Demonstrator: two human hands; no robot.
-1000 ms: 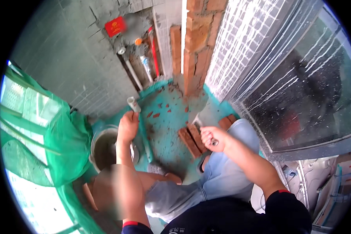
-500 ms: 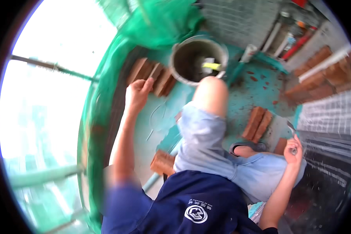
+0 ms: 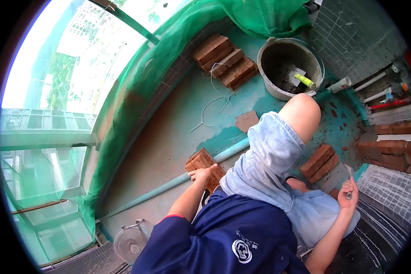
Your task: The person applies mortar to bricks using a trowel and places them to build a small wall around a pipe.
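Note:
My left hand [image 3: 202,174] lies across a grooved red brick [image 3: 200,160] beside my thigh, its thumb and fingers spread over the brick's sides in a grip. Part of that brick is hidden under the hand and my shirt. On the right, my right hand [image 3: 348,193] is closed round the handle of a small trowel [image 3: 349,171], whose narrow metal blade points away from me. Two red bricks [image 3: 319,162] lie side by side on the floor, left of the trowel and near my foot.
A mortar bucket [image 3: 284,93] holding a yellow-handled tool [image 3: 305,81] stands beyond my knee. Several stacked bricks [image 3: 228,59] lie left of it. A pale pipe [image 3: 169,185] crosses the floor, near a wire [image 3: 204,114]. Green netting [image 3: 118,118] lines the left side.
My left hand has come back from near the far brick stack to the brick by my thigh. The view has swung left. My right hand still holds the trowel.

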